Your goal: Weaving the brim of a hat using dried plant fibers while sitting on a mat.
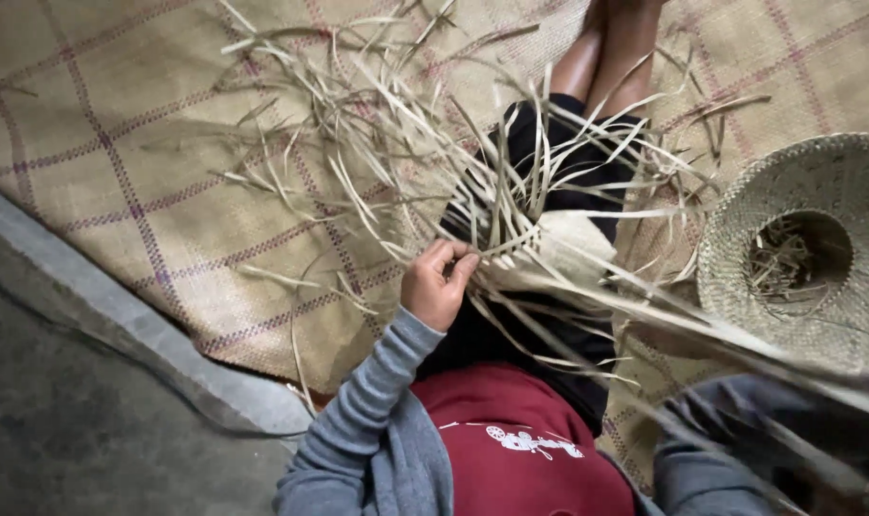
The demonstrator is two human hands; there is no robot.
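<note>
My left hand [439, 284] pinches a few pale dried-leaf strips at the edge of a small woven piece [570, 247] that rests on my lap. Long loose strips [386, 143] fan out from the piece in every direction over my dark shorts and the mat. My right hand [681, 341] shows only as a brown blur under the strips to the right of the piece, at the end of a grey sleeve [730, 440]. Its grip is not visible.
I sit on a checked woven mat [119, 143] with my bare legs [606, 48] stretched ahead. A woven straw hat [740, 220] lies upside down at the right with scraps in its crown. A concrete floor [62, 411] borders the mat on the left.
</note>
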